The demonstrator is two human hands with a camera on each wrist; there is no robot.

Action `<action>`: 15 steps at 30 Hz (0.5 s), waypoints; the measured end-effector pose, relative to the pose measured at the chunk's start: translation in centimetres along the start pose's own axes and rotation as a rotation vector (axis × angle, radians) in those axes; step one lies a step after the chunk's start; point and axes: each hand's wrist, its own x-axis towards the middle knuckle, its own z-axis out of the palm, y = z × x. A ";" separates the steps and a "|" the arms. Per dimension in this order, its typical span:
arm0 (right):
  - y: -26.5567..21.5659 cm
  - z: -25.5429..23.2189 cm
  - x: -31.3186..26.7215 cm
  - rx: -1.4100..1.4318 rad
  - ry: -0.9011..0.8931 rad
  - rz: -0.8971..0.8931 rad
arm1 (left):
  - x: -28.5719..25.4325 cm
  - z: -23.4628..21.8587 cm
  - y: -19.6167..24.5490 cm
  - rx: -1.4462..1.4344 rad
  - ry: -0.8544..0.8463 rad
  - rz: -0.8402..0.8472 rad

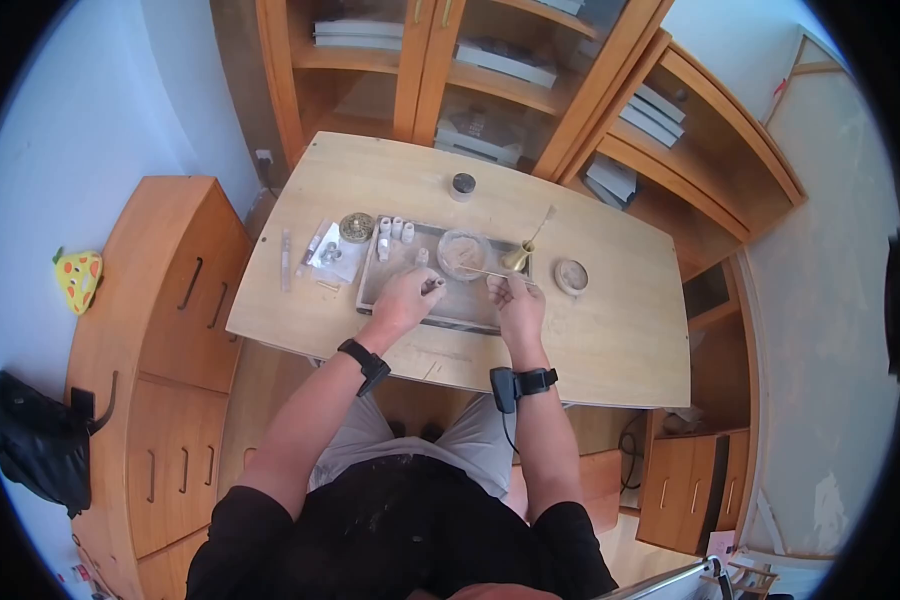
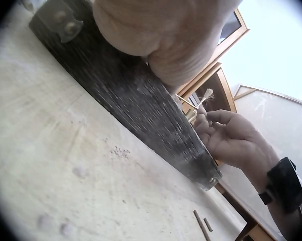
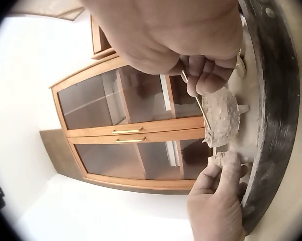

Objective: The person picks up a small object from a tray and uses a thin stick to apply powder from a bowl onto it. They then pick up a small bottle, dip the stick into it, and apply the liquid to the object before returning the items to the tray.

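Observation:
My right hand pinches a thin stick whose far end reaches the rim of a knobbly clear bowl. Pale powder fills this bowl, which stands in a dark-sided wooden tray. Low over the tray's near side, my left hand grips a small pale, powdery lump between thumb and fingers. Bowl and lump sit close together in the right wrist view. Mostly the heel of the left hand shows in its own wrist view, so its fingertips are hidden there.
Small white bottles stand in the tray's left part. A brass vase with a brush is at its right end. Outside the tray are a round container, a dark-topped jar, a tin and short sticks near the front edge.

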 end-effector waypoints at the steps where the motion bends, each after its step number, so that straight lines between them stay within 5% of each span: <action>1: 0.0 -0.2 0.0 0.037 -0.004 0.017 | 0.0 0.0 -0.1 0.001 -0.001 0.001; 10: -0.3 -0.3 -2.1 -0.027 -0.082 -0.008 | 0.0 0.1 -0.1 -0.003 0.013 0.006; 15: -0.3 0.6 -3.8 -0.257 -0.180 -0.265 | -0.1 -0.1 0.2 0.021 0.014 0.004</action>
